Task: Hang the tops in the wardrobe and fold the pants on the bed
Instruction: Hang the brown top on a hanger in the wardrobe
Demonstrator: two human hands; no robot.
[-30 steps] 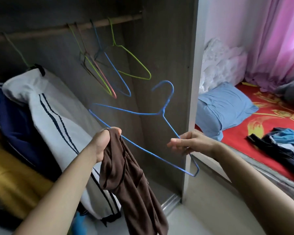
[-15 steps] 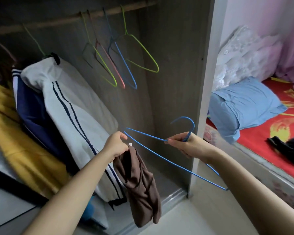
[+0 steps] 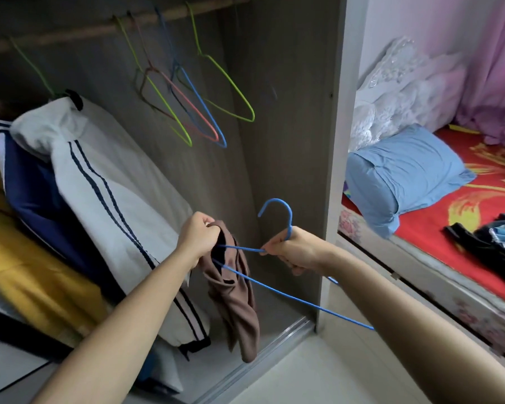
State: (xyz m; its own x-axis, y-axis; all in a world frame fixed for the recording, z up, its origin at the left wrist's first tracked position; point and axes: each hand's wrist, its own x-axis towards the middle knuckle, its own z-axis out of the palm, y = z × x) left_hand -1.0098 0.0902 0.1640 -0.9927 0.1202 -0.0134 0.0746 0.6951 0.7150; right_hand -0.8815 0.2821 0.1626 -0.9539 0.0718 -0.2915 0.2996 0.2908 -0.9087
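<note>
The left hand (image 3: pixel 197 239) is gripping a brown top (image 3: pixel 233 298). The right hand (image 3: pixel 292 247) is grasping a blue hanger (image 3: pixel 289 297), one arm poking into the top.

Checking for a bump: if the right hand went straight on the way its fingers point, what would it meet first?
The right hand would probably meet the brown top first, gripped by the left hand; only the hanger spans the gap, though depth is unclear.
</note>
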